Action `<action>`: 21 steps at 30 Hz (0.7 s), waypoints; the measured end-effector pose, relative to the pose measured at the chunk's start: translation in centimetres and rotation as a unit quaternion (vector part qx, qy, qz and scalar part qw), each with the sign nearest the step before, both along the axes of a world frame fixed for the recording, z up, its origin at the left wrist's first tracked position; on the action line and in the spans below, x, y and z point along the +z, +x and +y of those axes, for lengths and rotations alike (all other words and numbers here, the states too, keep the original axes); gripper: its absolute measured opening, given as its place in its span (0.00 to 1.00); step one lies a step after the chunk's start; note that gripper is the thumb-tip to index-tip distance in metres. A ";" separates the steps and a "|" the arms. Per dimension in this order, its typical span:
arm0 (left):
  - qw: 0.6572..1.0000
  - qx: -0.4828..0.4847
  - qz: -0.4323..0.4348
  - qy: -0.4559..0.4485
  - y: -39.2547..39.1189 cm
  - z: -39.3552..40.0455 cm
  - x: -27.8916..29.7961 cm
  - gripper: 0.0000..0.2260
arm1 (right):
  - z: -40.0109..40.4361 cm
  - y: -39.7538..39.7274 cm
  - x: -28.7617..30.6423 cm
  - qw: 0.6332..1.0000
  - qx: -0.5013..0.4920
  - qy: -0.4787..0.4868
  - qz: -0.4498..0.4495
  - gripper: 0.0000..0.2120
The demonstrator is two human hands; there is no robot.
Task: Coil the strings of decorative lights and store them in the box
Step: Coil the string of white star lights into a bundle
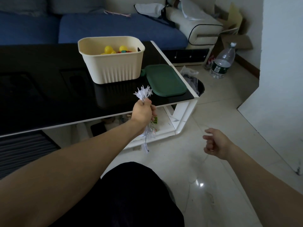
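Table [49, 95]: black glossy top, white frame; its near right corner juts toward the tiled floor [213, 161].

Box [113, 63]: cream, ribbed, open-topped, standing toward the table's right end, nearer the far edge. Yellow and red items already lie inside; what they are cannot be told.

Lid [165, 81]: green, flat on the top at the right edge, just beside the box.

Light string [144, 93]: clear star-shaped lamps gathered in a bundle. One cluster stands above the fist, over the table's near edge; the rest hangs below the hand in front of the lower shelf, a small tag at the bottom.

Left hand [142, 112]: clenched round the middle of the bundle, raised at the near edge, short of the box.

Right hand [216, 143]: off the table's near right corner, over the floor, fingers loosely curled, holding nothing.

Judgement: coiling looks finished for this string; the storing step is in hand. Next move calls for carrying the bundle forward over the box rim and letting go, with the hanging tail lifted clear of the wall.
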State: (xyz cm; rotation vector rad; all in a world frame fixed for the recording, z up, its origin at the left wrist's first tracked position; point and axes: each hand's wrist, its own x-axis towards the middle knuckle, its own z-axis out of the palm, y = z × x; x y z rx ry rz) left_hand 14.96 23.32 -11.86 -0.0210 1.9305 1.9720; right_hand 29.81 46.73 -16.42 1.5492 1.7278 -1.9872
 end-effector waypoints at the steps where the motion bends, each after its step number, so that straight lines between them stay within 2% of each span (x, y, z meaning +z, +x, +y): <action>1: 1.000 0.006 -0.006 0.015 0.0 0.1 0.0 0.14 | 0.1 0.1 0.2 1.000 0.001 -0.005 0.007 0.11; 3: 0.999 0.003 -0.016 0.046 0.1 0.2 0.1 0.13 | 0.2 0.0 0.9 0.999 -0.002 -0.007 0.050 0.10; 6: 0.999 -0.023 -0.006 0.045 0.1 0.4 0.1 0.14 | -0.2 -0.7 2.7 0.991 -0.006 -0.017 0.134 0.08; 9: 0.997 -0.023 -0.009 0.069 0.5 0.9 0.3 0.11 | -1.0 -1.9 4.3 0.984 -0.005 0.042 0.176 0.09; 14: 0.995 -0.026 -0.025 0.088 1.0 0.9 1.3 0.10 | -3.3 -3.5 6.9 0.954 0.037 0.206 0.214 0.08; 21: 0.991 -0.020 -0.034 0.125 0.3 -1.5 2.8 0.05 | -7.0 -6.4 10.7 0.921 0.051 0.257 0.287 0.07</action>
